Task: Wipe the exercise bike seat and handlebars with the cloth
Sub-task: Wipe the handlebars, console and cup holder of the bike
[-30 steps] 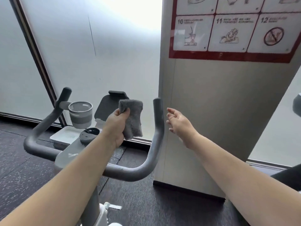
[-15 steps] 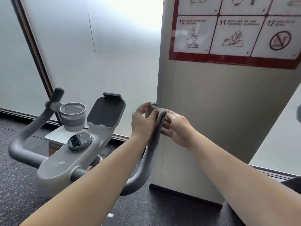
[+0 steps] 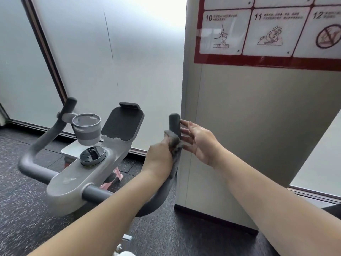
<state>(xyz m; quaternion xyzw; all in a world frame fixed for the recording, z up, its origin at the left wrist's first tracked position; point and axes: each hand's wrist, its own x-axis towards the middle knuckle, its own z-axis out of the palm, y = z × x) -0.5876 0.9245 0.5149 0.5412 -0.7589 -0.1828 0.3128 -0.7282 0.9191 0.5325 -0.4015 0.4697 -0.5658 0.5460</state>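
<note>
The grey handlebars (image 3: 33, 164) of the exercise bike curve up on both sides of a light grey console (image 3: 73, 179). My left hand (image 3: 160, 157) grips the right handlebar's upright part with the grey cloth (image 3: 174, 142) wrapped around the bar. The bar's dark tip (image 3: 174, 121) sticks out above the cloth. My right hand (image 3: 199, 141) is just to the right of the tip, fingers spread, fingertips touching the bar. The seat is out of view.
A grey cup (image 3: 86, 129) sits in the holder on the left bar, beside a dark tablet holder (image 3: 122, 123) and a round dial (image 3: 92, 156). A grey pillar (image 3: 249, 135) with a red-framed sign (image 3: 267, 32) stands close behind the right bar. Frosted glass (image 3: 120, 61) lies ahead.
My left hand carried the cloth from mid-air onto the right handlebar and slid it down below the tip. My right hand came in beside the bar and opened its fingers.
</note>
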